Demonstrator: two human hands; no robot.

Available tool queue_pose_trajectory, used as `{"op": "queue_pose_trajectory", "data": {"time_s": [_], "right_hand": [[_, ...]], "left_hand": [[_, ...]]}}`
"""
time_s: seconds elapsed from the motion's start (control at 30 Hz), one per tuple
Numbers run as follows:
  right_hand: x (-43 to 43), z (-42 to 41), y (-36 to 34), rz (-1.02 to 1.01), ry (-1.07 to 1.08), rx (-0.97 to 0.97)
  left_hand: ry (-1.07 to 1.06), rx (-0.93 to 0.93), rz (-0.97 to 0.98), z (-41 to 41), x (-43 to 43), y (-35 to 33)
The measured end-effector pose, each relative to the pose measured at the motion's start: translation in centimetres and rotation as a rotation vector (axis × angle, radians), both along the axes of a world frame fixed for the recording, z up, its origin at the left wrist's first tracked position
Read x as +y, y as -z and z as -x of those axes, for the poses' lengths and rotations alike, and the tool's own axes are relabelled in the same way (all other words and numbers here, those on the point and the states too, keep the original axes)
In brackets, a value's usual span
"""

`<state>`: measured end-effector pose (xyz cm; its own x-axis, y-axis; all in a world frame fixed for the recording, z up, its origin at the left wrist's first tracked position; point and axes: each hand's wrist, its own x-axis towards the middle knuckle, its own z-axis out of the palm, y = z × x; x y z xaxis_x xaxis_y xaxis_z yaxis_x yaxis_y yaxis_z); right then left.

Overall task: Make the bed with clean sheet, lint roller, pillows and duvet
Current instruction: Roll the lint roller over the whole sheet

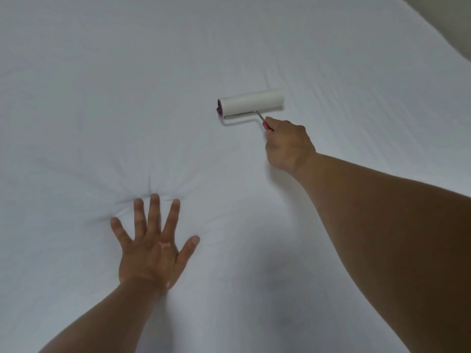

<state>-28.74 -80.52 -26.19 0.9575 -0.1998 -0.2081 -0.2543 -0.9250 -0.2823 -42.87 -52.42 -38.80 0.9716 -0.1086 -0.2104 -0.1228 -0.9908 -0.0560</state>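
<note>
A white sheet [127, 85] covers the bed and fills nearly the whole view. A lint roller [251, 101] with a white roll, a metal wire arm and a pink handle lies with its roll on the sheet, right of centre. My right hand [288, 146] grips the pink handle, most of which is hidden in my fist. My left hand [153, 244] presses flat on the sheet at the lower left with fingers spread. Creases fan out from its fingertips.
The bed's far right edge [433, 34] runs diagonally across the top right corner, with a beige surface [456, 19] beyond it. Faint folds cross the sheet to the right of the roller.
</note>
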Motion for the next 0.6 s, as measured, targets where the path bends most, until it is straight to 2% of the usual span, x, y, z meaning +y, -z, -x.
{"op": "queue_pose_trajectory", "data": {"time_s": [0.1, 0.23, 0.6], "right_hand": [[-0.2, -0.2, 0.8, 0.077, -0.075, 0.045], [-0.3, 1.5, 2.4, 0.03, -0.036, 0.033], [-2.6, 11.2, 2.2, 0.089, -0.052, 0.091]], "left_hand": [[0.011, 0.021, -0.005, -0.1, 0.1, 0.3], [0.011, 0.05, -0.023, -0.2, 0.2, 0.2], [-0.026, 0.049, 0.017, 0.1, -0.1, -1.4]]}}
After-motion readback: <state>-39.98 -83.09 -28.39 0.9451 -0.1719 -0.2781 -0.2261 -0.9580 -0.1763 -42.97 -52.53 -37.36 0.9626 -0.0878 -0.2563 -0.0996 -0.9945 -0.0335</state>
